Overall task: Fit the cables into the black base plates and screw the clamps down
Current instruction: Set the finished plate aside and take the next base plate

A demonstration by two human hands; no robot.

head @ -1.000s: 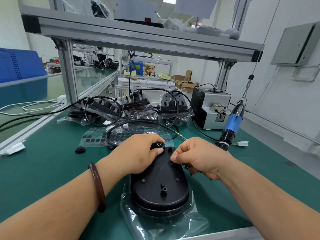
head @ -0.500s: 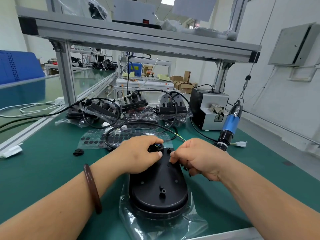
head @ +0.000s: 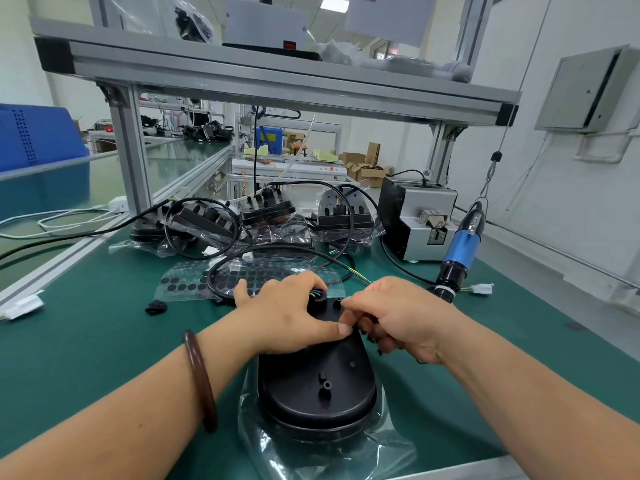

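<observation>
Here we have the black base plate (head: 318,386) lying on its clear bag (head: 384,448) on the green surface (head: 86,341). Our left hand (head: 287,317) curls its fingers (head: 304,282) over the cable (head: 277,247) end at the plate's far end, thumb pressed flat; our right hand (head: 398,313) pinches a small dark part (head: 371,338) beside it.

Far end of the black base plate (head: 317,386) is under the left hand (head: 287,313) and right hand (head: 398,317), so we can't see where the cable (head: 277,247) seats or whether the left grips it. Right-hand fingers (head: 363,303) curl over something we can't identify. On the plate's near side, its plastic bag (head: 391,448) runs off the bottom edge.
</observation>
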